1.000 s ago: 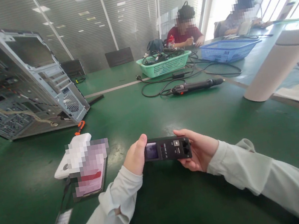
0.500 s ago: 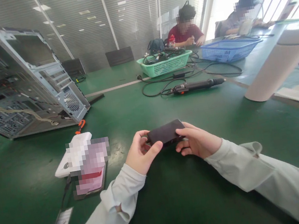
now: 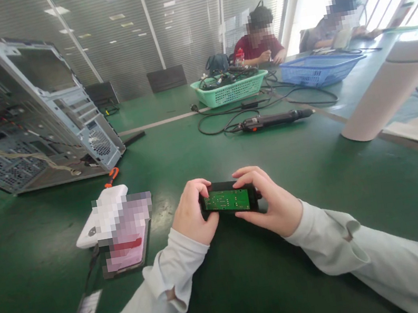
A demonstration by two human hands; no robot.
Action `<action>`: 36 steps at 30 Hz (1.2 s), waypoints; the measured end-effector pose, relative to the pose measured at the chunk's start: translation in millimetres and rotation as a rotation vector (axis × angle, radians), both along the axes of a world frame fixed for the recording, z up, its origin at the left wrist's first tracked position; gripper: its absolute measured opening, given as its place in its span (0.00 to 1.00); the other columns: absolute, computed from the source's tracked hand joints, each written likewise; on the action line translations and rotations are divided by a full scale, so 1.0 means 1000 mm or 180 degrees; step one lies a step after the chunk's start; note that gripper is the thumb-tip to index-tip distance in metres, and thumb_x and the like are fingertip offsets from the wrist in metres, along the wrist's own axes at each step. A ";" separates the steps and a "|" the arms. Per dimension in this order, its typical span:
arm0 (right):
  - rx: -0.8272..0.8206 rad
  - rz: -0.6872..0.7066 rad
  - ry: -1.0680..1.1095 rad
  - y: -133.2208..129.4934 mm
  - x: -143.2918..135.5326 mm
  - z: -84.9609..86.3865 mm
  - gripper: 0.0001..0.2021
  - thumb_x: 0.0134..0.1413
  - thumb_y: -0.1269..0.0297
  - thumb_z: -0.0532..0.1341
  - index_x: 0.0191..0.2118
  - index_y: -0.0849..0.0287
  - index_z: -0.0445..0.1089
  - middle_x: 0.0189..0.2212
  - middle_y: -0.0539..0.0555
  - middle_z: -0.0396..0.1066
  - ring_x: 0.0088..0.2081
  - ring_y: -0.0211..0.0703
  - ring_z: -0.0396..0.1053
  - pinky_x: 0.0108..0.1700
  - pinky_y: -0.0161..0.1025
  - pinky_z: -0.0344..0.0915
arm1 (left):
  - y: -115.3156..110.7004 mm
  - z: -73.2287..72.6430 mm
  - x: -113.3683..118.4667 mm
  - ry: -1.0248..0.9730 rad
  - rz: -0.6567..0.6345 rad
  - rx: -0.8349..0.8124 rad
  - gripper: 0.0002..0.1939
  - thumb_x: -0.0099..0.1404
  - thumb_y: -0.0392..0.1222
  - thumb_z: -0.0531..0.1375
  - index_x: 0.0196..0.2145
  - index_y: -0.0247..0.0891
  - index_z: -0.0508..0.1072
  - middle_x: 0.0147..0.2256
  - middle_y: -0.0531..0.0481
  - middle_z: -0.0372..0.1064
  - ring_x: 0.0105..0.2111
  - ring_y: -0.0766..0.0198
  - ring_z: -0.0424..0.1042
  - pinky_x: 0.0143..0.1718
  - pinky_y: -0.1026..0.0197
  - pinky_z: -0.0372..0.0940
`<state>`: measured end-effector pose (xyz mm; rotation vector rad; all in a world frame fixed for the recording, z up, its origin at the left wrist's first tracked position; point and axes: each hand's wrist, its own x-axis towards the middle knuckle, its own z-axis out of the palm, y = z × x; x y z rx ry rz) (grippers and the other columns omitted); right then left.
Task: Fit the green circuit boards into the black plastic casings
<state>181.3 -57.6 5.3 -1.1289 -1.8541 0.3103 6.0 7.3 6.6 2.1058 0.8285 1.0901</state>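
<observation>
Between my two hands is a small black plastic case [image 3: 226, 184] with a green circuit board [image 3: 226, 201] showing in its open face. The board side is turned up toward me. My left hand [image 3: 194, 213] grips the left end, fingers over the far edge and thumb at the near edge. Around the right end my right hand [image 3: 274, 200] is closed, fingers along the far edge and thumb along the near one. A short dark stub pokes out at that end, partly hidden by the fingers. The case's back faces away and is out of sight.
An opened computer case [image 3: 61, 112] stands at left, near a white power bank [image 3: 102, 217] and a phone [image 3: 133, 244]. Ahead lie an electric screwdriver [image 3: 277, 119], a green basket [image 3: 232, 90] of cables and a blue basket [image 3: 321, 71]. A pinkish bottle [image 3: 386, 89] stands right. Two people sit beyond.
The black case has been turned over, from its plain dark face to the side with the green board. My right hand's fingers have shifted onto its far edge.
</observation>
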 end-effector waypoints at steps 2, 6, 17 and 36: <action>-0.0035 -0.0018 0.0239 0.001 0.001 0.000 0.16 0.47 0.65 0.60 0.43 0.60 0.57 0.43 0.58 0.56 0.43 0.45 0.59 0.39 0.38 0.63 | -0.003 0.003 0.001 0.0033 -0.0023 -0.0084 0.15 0.46 0.30 0.58 0.31 0.40 0.58 0.42 0.45 0.62 0.43 0.58 0.63 0.40 0.58 0.60; -0.0634 -0.0062 0.0897 0.004 0.005 -0.001 0.18 0.46 0.62 0.61 0.43 0.61 0.58 0.36 0.54 0.61 0.34 0.39 0.63 0.33 0.34 0.63 | -0.005 0.006 0.004 -0.0138 -0.0050 -0.0878 0.16 0.48 0.38 0.60 0.37 0.38 0.63 0.40 0.45 0.65 0.41 0.57 0.66 0.36 0.60 0.62; -0.1583 0.0087 0.1555 0.014 0.012 -0.002 0.24 0.45 0.51 0.61 0.43 0.63 0.59 0.33 0.54 0.61 0.25 0.34 0.61 0.19 0.28 0.62 | 0.004 -0.002 0.005 -0.0685 -0.0171 -0.2411 0.14 0.45 0.46 0.64 0.28 0.35 0.70 0.27 0.51 0.70 0.27 0.67 0.68 0.27 0.65 0.63; -0.2582 0.0013 0.1855 0.009 0.007 0.017 0.32 0.36 0.49 0.63 0.45 0.70 0.64 0.24 0.52 0.63 0.19 0.30 0.55 0.15 0.26 0.48 | -0.002 0.008 0.007 0.0263 -0.0379 -0.2457 0.16 0.51 0.48 0.55 0.33 0.34 0.73 0.23 0.50 0.70 0.22 0.65 0.66 0.23 0.64 0.60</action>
